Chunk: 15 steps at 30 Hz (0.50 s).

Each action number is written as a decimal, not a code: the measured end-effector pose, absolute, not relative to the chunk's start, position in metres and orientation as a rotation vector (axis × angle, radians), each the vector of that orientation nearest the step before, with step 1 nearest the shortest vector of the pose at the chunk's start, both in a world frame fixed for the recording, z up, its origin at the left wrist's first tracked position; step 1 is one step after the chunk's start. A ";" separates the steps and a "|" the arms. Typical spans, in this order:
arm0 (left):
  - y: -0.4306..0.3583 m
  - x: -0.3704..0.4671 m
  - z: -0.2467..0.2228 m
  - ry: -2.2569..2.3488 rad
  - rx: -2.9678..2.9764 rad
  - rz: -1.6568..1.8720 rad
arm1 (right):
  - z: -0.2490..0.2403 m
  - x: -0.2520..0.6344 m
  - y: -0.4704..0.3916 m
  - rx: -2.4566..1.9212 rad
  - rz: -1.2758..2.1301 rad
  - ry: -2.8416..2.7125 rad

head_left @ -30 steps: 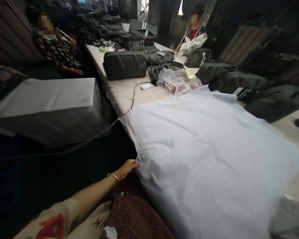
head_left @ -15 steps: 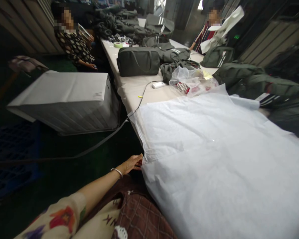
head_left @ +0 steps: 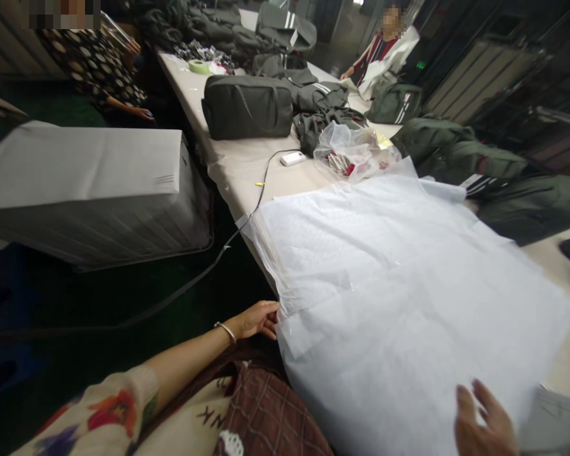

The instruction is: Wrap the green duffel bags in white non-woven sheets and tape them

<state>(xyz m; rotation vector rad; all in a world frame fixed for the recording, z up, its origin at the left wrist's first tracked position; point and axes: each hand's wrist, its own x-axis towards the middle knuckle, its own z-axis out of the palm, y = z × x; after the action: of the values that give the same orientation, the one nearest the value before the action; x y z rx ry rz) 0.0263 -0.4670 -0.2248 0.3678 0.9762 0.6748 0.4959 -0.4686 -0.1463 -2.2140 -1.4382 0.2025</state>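
A large stack of thin white sheets [head_left: 408,278] lies over the near end of the table, slightly wrinkled. My left hand [head_left: 260,318], with a bracelet at the wrist, is at the left edge of the sheets. Its thumb and fingers close on that edge, and the fingertips are partly hidden. Over the near right part of the sheets is my right hand [head_left: 485,423], fingers up and apart, holding nothing. A small grey-white flat piece [head_left: 555,418] lies beside it at the right.
A dark grey bag [head_left: 247,109] stands farther up the table, near a white device [head_left: 292,158] with a cable and a clear plastic bag [head_left: 356,152]. More green-grey bags [head_left: 484,158] line the right. A white-covered bin [head_left: 85,164] stands left. Two people sit farther back.
My right hand has come into view at the lower right, over the sheets. My left hand stays at the left edge. The view has turned a little to the right.
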 end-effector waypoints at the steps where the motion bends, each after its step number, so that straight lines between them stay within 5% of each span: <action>1: -0.464 0.023 -0.224 0.963 0.378 0.653 | -0.148 0.483 -0.464 -2.200 0.197 -1.468; 15: -0.413 0.016 -0.228 1.182 0.523 0.645 | -0.246 0.257 -0.366 -2.126 0.195 -2.185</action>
<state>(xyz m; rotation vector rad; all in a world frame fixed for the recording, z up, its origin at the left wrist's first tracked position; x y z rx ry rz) 0.0156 -0.4131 -0.2278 0.5228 1.1816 0.6454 0.2566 -0.3665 -0.2457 -2.1256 -2.1846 0.1946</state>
